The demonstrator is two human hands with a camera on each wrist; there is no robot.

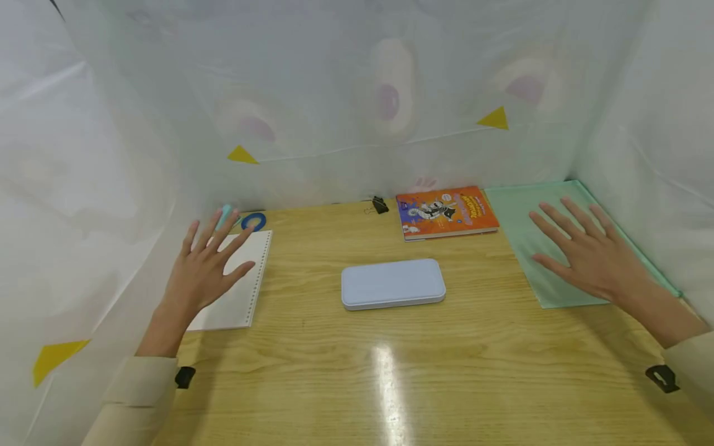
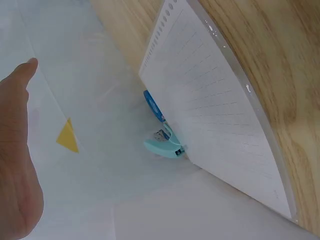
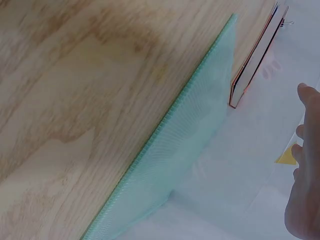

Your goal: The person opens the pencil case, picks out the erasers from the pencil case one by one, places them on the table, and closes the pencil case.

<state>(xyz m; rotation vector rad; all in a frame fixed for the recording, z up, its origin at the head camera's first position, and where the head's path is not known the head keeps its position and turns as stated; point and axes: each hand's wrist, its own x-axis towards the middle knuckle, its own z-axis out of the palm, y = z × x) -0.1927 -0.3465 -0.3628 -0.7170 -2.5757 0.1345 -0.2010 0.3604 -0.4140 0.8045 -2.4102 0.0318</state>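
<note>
My left hand [image 1: 203,271] hovers with spread fingers above a white sheaf of hole-punched, ruled paper [image 1: 243,282] at the table's left side. Beyond its fingertips lie a blue tape ring [image 1: 253,222] and a light teal stapler-like tool [image 2: 165,148], partly hidden in the head view. Over at the right, my right hand [image 1: 597,260] is held with fingers apart above a mint green mesh pouch [image 1: 530,248]. Neither hand holds anything. Between them, a pale blue-grey pencil case [image 1: 393,284] lies flat at mid-table.
An orange and purple book [image 1: 449,212] lies at the back, beside the green pouch. A black binder clip [image 1: 380,205] sits left of it. Whitish plastic sheeting [image 1: 334,80] with yellow triangles walls the wooden table [image 1: 312,371] at the back and both sides.
</note>
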